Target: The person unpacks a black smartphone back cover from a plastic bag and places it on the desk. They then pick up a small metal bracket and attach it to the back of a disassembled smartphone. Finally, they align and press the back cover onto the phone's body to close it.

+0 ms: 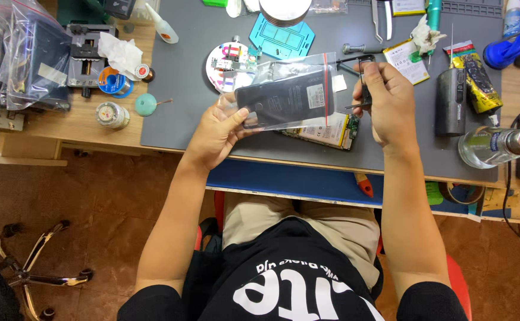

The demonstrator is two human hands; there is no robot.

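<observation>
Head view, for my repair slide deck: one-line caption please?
Left hand holds a bagged dark phone over the grey mat; right hand pinches its edge.

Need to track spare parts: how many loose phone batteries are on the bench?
2. One battery lies on the grey mat beyond the right hand; another sits under the bagged phone, partly covered. More may be hidden.

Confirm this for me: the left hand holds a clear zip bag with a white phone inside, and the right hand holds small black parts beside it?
Not quite. In the head view the phone inside the clear zip bag is black, not white. The left hand does hold the bag, and the right hand holds small black parts beside it.
</observation>
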